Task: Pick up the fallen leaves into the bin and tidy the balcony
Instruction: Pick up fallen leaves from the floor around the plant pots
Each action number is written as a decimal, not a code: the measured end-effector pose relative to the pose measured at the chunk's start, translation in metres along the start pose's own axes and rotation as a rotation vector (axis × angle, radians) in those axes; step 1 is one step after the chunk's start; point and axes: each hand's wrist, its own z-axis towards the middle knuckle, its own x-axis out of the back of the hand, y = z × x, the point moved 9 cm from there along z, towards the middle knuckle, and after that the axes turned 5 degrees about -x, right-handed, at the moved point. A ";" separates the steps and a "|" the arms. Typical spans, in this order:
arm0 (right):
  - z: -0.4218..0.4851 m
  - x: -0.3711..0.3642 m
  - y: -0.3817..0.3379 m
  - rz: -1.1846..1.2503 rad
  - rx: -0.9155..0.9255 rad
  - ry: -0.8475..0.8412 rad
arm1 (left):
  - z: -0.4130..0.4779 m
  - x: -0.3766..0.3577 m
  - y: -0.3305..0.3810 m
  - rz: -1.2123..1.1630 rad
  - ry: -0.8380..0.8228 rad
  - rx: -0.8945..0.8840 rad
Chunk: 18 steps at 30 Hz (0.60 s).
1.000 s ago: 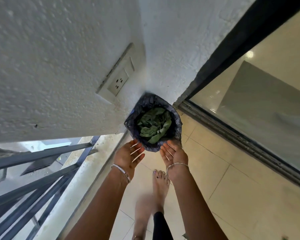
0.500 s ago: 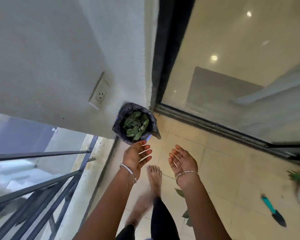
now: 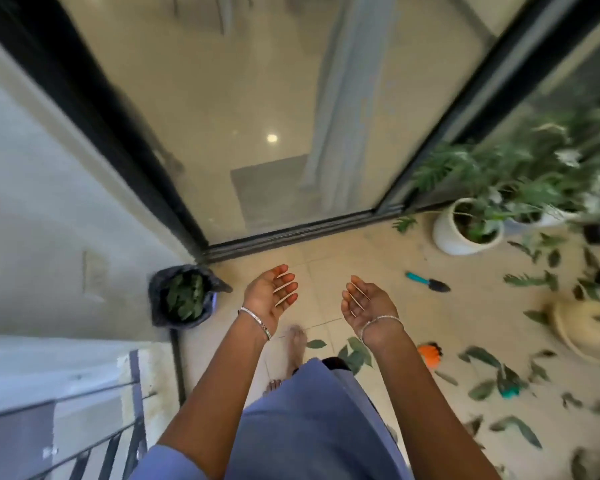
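A small bin lined with a black bag stands in the balcony corner at the left, holding a heap of green leaves. My left hand hovers palm up to the right of the bin, fingers relaxed and empty. My right hand is also palm up and empty, further right. Several fallen leaves lie scattered over the tiled floor at the right, and a few lie near my feet.
A white potted plant stands by the glass sliding door. A teal-handled trowel, a cream watering can, an orange tool and a teal tool lie on the floor. The railing is at the lower left.
The view has swung right, away from the bin toward the littered floor. Both empty hands have drawn back from over the bin and spread apart.
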 end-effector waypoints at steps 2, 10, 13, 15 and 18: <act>-0.016 0.029 -0.025 0.078 0.035 0.013 | -0.013 -0.046 -0.009 0.089 -0.095 0.029; -0.050 0.189 -0.117 0.518 0.166 0.207 | -0.038 -0.244 -0.071 0.421 -0.385 0.179; -0.061 0.247 -0.149 0.631 0.223 0.267 | -0.056 -0.315 -0.106 0.489 -0.483 0.231; -0.073 0.284 -0.167 0.720 0.266 0.297 | -0.073 -0.356 -0.130 0.542 -0.537 0.269; -0.091 0.329 -0.184 0.813 0.312 0.335 | -0.095 -0.403 -0.158 0.616 -0.607 0.307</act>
